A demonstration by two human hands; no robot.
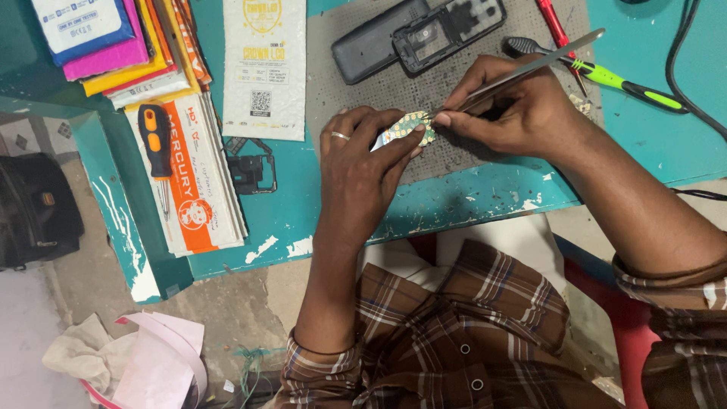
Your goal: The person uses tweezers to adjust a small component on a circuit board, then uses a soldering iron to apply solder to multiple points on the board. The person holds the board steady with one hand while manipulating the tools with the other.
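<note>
My left hand, with a ring on one finger, pinches a small circuit board with gold contact pads, holding it just above the grey work mat. My right hand grips metal tweezers whose tips touch the board's right edge. Behind my hands lie a black phone back cover and an opened phone frame on the mat.
The teal bench has chipped paint. An orange-handled screwdriver lies on a stack of packets. A green-and-black tool, a red tool, a black part and cables lie around. A black bag sits on the floor.
</note>
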